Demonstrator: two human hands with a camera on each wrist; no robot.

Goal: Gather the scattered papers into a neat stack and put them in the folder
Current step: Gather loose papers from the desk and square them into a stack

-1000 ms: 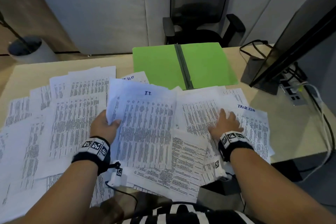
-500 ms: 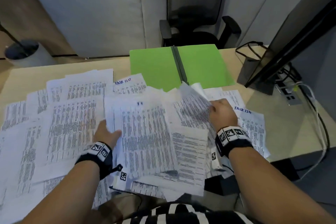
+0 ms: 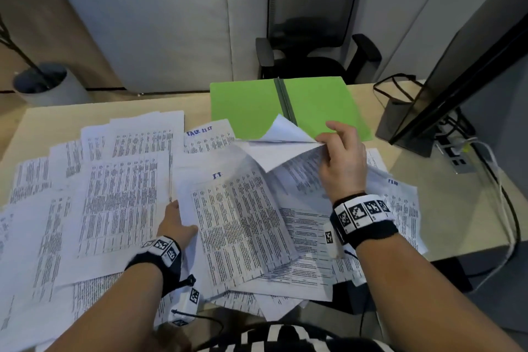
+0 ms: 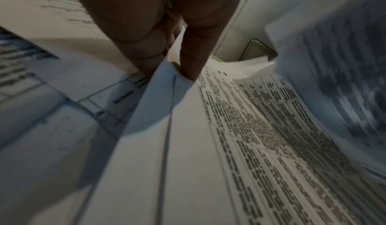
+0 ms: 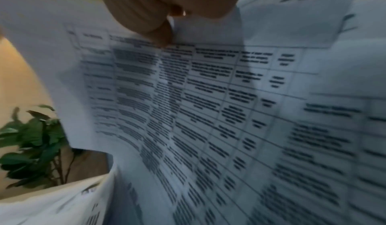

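Several printed white papers (image 3: 120, 203) lie scattered over the wooden desk (image 3: 445, 214). An open green folder (image 3: 245, 106) lies flat at the desk's far middle. My left hand (image 3: 175, 223) pinches the left edge of a small pile of sheets (image 3: 228, 226), thumb on top, as the left wrist view shows at the held paper edge (image 4: 173, 83). My right hand (image 3: 341, 157) pinches a lifted sheet (image 3: 288, 151) by its upper edge, raised and curling in front of the folder. The right wrist view shows that printed sheet (image 5: 198, 104) hanging below the fingers (image 5: 158, 32).
A monitor (image 3: 468, 71) stands at the right with a power strip (image 3: 457, 157) and cables (image 3: 503, 208) beside it. A black office chair (image 3: 311, 57) sits beyond the desk. A grey plant pot (image 3: 43, 86) stands on the floor at far left.
My right hand went from lying flat on the papers to pinching a sheet and lifting it up and back towards the folder. The left hand shifted slightly lower along its pile's edge.
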